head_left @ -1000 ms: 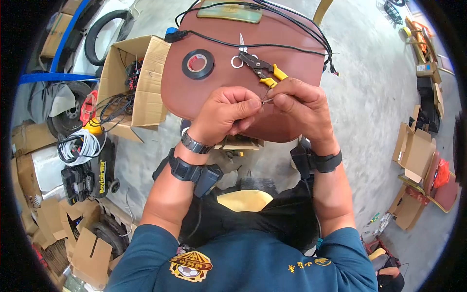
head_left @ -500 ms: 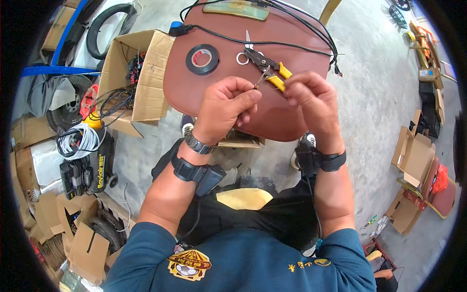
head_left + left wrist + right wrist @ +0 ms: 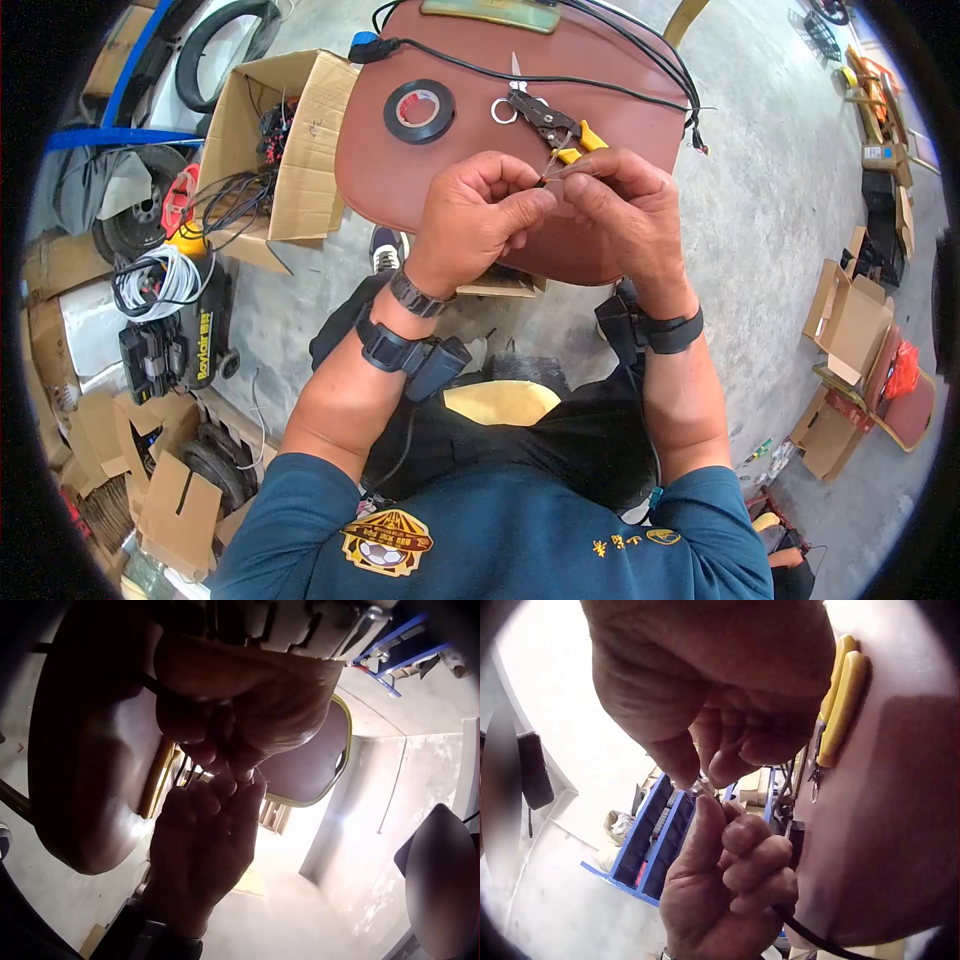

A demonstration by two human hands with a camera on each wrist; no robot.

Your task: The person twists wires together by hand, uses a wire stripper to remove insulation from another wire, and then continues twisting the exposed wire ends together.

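In the head view my left hand (image 3: pixel 490 215) pinches the end of a thin cable between thumb and forefinger. Fine bare wire strands (image 3: pixel 552 180) stick out past its fingertips. My right hand (image 3: pixel 635 210) pinches those strands from the other side, its fingertips close to the left ones. The right wrist view shows a black cable (image 3: pixel 810 936) running out below the curled left fingers. Just beyond the hands, yellow-handled wire strippers (image 3: pixel 555 125) lie on the brown seat, overlapping white-ringed scissors (image 3: pixel 515 95). Left of them rests a roll of black tape (image 3: pixel 419 112).
The brown padded seat (image 3: pixel 375 180) stands in front of the person. Black cables (image 3: pixel 560 78) and a phone-like flat object (image 3: pixel 495 12) lie at its far side. An open cardboard box (image 3: pixel 305 150) with wires is at left, near a coil of white cable (image 3: pixel 160 290).
Half a second ago the right hand was apart to the right and blurred; it has come back left to the strands at the left fingertips. The left hand keeps its pinch.
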